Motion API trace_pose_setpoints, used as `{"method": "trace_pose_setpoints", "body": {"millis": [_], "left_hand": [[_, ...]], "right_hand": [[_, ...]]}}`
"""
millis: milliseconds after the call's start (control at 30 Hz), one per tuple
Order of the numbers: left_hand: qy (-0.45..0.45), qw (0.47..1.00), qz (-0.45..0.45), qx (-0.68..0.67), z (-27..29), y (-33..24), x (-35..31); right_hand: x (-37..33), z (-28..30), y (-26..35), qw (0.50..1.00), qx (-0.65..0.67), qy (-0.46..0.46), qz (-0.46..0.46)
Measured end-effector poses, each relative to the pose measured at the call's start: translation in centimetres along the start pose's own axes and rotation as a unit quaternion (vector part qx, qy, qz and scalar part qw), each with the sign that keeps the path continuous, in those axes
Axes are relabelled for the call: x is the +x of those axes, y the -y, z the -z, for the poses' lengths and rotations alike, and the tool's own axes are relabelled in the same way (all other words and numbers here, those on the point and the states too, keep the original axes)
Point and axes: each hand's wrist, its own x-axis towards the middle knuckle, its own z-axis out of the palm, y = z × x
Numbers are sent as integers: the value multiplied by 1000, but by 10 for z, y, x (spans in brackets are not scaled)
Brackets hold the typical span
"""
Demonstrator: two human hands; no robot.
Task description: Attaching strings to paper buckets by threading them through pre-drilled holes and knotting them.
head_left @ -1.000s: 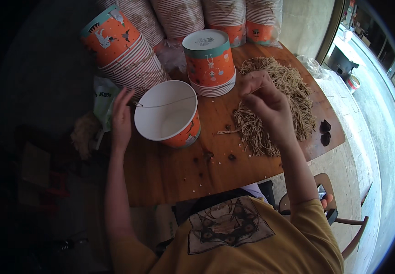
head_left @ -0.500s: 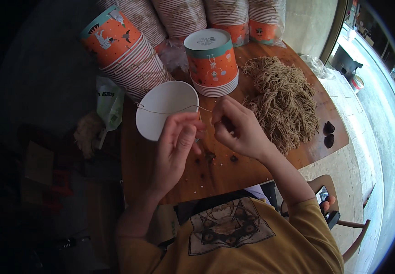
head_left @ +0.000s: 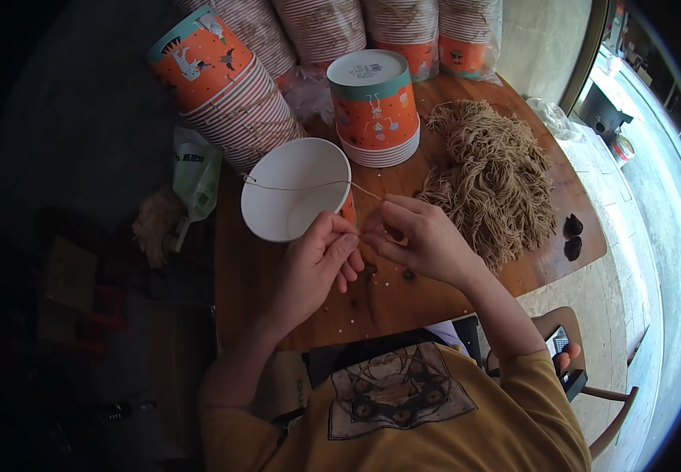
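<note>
A white-lined paper bucket (head_left: pixel 277 208) lies tilted with its mouth toward me. A thin tan cord (head_left: pixel 301 189) is tied at its left rim, crosses the mouth, passes the right rim and runs up to my right hand (head_left: pixel 427 240). That hand is closed, its fingers pinching the cord. Just in front of the bucket, my left hand (head_left: pixel 321 259) is closed too, with thumb and forefinger pressed together against the right fingertips. What lies in the left pinch is too small to make out.
An upside-down stack of orange buckets (head_left: pixel 376 114) stands behind; another stack (head_left: pixel 222 86) leans at left, with bagged stacks (head_left: pixel 321 31) at the back. A heap of tan cords (head_left: pixel 498 181) covers the table's right side, beside two dark pieces (head_left: pixel 572 236). A person's hand (head_left: pixel 567 355) holds a phone.
My left hand has come right and down, so its fingertips meet those of my right hand. My right hand has dropped slightly, and the cord still stretches from the bucket.
</note>
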Motion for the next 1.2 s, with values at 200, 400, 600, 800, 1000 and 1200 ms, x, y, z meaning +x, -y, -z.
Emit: {"method": "trace_pose_setpoints", "body": {"millis": [200, 400, 600, 800, 1000, 1200], "left_hand": [[-92, 953, -134, 255, -6, 7, 0], [-189, 907, -174, 334, 7, 2, 5], [-127, 926, -144, 324, 27, 5, 20], [-41, 974, -16, 224, 34, 6, 32], [-19, 979, 11, 201, 37, 5, 36], [-1, 978, 42, 204, 36, -3, 36]], "right_hand": [[-3, -10, -4, 997, 32, 8, -77], [-2, -24, -13, 978, 147, -70, -132], [2, -46, -30, 971, 110, -133, -165], [8, -50, -26, 966, 109, -139, -189], [11, -58, -30, 964, 100, -155, -193], [12, -60, -31, 962, 104, -159, -196]]}}
